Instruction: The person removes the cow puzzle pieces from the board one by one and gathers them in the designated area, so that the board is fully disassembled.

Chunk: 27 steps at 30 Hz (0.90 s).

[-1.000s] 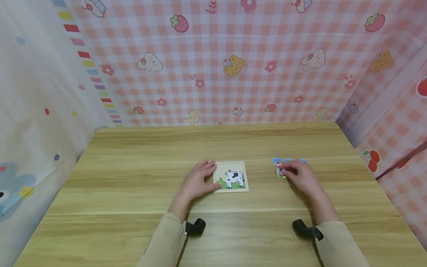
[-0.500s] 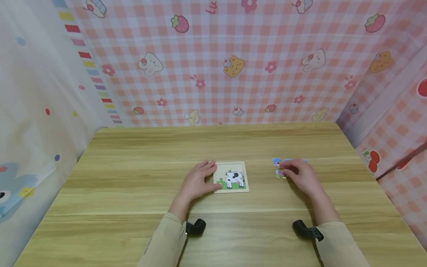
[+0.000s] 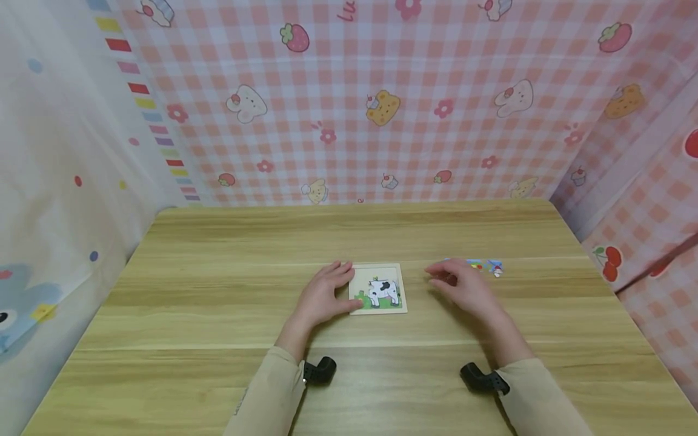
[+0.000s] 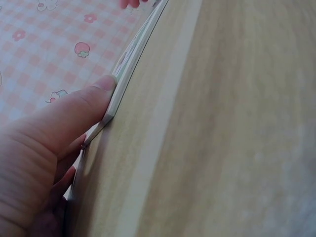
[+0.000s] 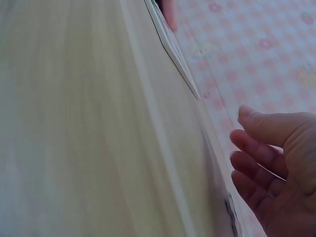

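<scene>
A square wooden puzzle board lies flat on the table, with a black-and-white cow and green grass pictured in it. At its left side rests my left hand, the thumb laid over the near-left corner and the fingers at the far-left corner. The left wrist view shows that thumb pressing on the board's edge. To the board's right, my right hand hovers over the table with thumb and fingers apart. Nothing shows between the right fingers in the right wrist view. Colourful puzzle pieces lie behind this hand, partly hidden.
The wood-grain table reaches back to a pink checked curtain. White cloth hangs on the left, and more checked cloth on the right. Black wrist cameras sit at both sleeves.
My right hand has left the puzzle pieces and moved left toward the board, uncovering some pieces at the right. My left hand and the board have stayed put.
</scene>
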Each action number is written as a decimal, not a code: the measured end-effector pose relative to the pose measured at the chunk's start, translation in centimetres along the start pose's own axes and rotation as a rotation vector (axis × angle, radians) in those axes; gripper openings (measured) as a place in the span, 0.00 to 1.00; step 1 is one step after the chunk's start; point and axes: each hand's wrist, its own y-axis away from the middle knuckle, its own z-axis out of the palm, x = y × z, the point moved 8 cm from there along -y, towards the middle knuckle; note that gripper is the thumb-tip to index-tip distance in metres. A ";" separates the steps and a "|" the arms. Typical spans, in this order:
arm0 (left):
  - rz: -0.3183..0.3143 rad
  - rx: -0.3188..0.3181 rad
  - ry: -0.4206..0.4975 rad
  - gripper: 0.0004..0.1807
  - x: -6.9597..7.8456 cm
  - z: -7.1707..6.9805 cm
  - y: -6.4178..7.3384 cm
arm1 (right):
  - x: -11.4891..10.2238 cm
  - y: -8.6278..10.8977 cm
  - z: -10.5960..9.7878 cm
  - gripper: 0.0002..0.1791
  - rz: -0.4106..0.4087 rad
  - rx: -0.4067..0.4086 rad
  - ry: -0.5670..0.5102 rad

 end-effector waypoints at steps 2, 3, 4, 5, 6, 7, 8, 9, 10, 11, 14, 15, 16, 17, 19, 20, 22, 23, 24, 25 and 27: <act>-0.002 -0.001 -0.002 0.42 0.0 0.1 0.0 | -0.6 -0.4 0.8 0.12 -0.019 -0.023 -0.003; -0.003 -0.003 -0.004 0.42 -0.1 0.1 0.0 | -1.0 -0.6 1.2 0.12 -0.033 -0.030 -0.011; -0.004 -0.003 -0.007 0.43 -0.1 0.1 0.0 | -1.3 -0.7 1.6 0.13 -0.046 -0.038 -0.015; -0.004 -0.004 -0.007 0.43 -0.1 0.1 0.0 | -1.7 -0.9 1.9 0.13 -0.057 -0.044 -0.021; -0.004 -0.004 -0.008 0.43 0.0 0.1 0.0 | -1.9 -1.0 2.3 0.13 -0.063 -0.051 -0.026; -0.004 -0.004 -0.007 0.43 0.0 0.1 0.0 | -2.2 -1.2 2.6 0.13 -0.070 -0.054 -0.030; -0.003 -0.005 -0.007 0.43 0.0 0.1 0.0 | -2.5 -1.3 2.9 0.13 -0.076 -0.058 -0.030; -0.003 -0.005 -0.007 0.43 0.1 0.1 0.0 | -2.8 -1.5 3.1 0.14 -0.085 -0.061 -0.031; -0.001 -0.005 -0.008 0.43 0.1 0.1 0.0 | -3.0 -1.6 3.4 0.14 -0.092 -0.066 -0.030; 0.002 -0.004 -0.007 0.43 0.2 0.1 0.0 | -3.2 -1.7 3.6 0.13 -0.096 -0.071 -0.030; 0.015 -0.004 -0.018 0.42 0.3 0.1 0.0 | -3.8 -2.0 4.2 0.13 -0.105 -0.088 -0.028; 0.021 -0.002 -0.022 0.42 0.3 0.1 0.0 | -3.9 -2.1 4.4 0.13 -0.105 -0.096 -0.026; 0.027 -0.002 -0.025 0.42 0.3 0.1 0.0 | -4.1 -2.2 4.5 0.12 -0.106 -0.102 -0.027; 0.031 -0.002 -0.026 0.42 0.4 0.0 0.0 | -4.2 -2.2 4.6 0.12 -0.102 -0.109 -0.026; 0.034 -0.004 -0.029 0.42 0.3 0.1 0.0 | -4.4 -2.3 4.8 0.12 -0.095 -0.122 -0.019; 0.034 -0.006 -0.027 0.42 0.3 0.1 0.0 | -4.5 -2.4 4.9 0.12 -0.089 -0.129 -0.015; 0.031 -0.009 -0.023 0.42 0.3 0.1 0.0 | -4.7 -2.5 5.0 0.12 -0.086 -0.139 -0.009; 0.028 -0.011 -0.022 0.42 0.4 0.1 0.0 | -4.7 -2.5 5.1 0.12 -0.086 -0.144 -0.003; 0.029 -0.010 -0.021 0.42 0.5 0.0 0.0 | -4.7 -2.6 5.2 0.12 -0.088 -0.148 0.001; 0.028 -0.009 -0.021 0.42 0.6 0.0 -0.1 | -4.8 -2.6 5.2 0.12 -0.090 -0.151 0.002; 0.031 -0.007 -0.015 0.42 1.0 0.0 -0.3 | -4.9 -2.7 5.4 0.12 -0.100 -0.157 0.010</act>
